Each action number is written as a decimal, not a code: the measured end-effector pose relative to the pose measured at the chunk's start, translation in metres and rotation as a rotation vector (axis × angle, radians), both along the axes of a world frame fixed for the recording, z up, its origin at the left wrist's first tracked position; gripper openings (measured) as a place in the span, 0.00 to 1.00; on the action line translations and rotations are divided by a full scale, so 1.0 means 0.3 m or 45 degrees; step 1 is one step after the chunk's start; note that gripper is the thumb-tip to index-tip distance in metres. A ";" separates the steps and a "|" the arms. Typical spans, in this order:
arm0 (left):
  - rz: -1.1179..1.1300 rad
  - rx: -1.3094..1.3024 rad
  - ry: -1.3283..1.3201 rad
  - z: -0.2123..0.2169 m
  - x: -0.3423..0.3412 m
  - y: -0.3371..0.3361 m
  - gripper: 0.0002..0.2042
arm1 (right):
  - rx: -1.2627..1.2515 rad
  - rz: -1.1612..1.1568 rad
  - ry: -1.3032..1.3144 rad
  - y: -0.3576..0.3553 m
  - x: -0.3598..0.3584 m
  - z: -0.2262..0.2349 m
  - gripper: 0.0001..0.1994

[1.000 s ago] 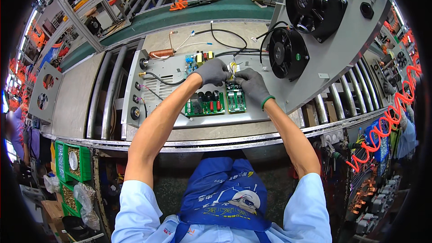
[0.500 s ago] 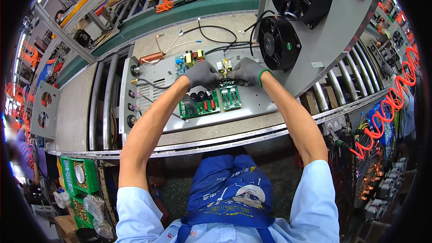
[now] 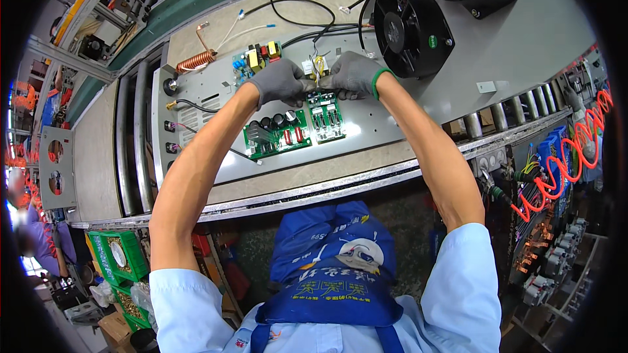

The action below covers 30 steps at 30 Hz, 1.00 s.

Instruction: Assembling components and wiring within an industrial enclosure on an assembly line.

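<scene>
**Small component pinched between both gloved hands, above the green boards**

The small component (image 3: 318,73), with thin wires rising from it, sits just above centre of the frame, over the grey metal panel (image 3: 386,124) on the worktop. Your left hand (image 3: 280,82) and right hand (image 3: 353,75) meet on it from either side, each grip closed with fingertips clamped on it, so neither hand is nearer. Its long axis cannot be told; your gloves hide most of it. The wires point toward the top of the frame. Directly below it lies the narrow green circuit board (image 3: 326,116), long axis running up and down the frame; the larger green board (image 3: 277,133) lies just left of that. The black fan (image 3: 411,31) stands to the upper right, the copper coil (image 3: 196,61) to the upper left.
</scene>
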<state>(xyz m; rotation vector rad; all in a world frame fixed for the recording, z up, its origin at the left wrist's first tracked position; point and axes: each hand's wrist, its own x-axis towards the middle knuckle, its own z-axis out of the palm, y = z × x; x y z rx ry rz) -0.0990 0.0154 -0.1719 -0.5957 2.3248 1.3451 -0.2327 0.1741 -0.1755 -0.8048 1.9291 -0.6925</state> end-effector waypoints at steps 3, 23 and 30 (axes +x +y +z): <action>-0.003 0.030 -0.012 0.004 -0.003 -0.004 0.16 | 0.015 0.031 0.021 -0.003 -0.003 -0.004 0.18; -0.096 -1.191 1.069 0.045 0.181 0.205 0.15 | -1.262 -0.459 1.367 0.473 0.487 -0.216 0.08; -0.138 -0.907 1.088 -0.134 0.520 0.535 0.13 | -0.119 -0.911 0.587 1.339 0.582 -0.664 0.15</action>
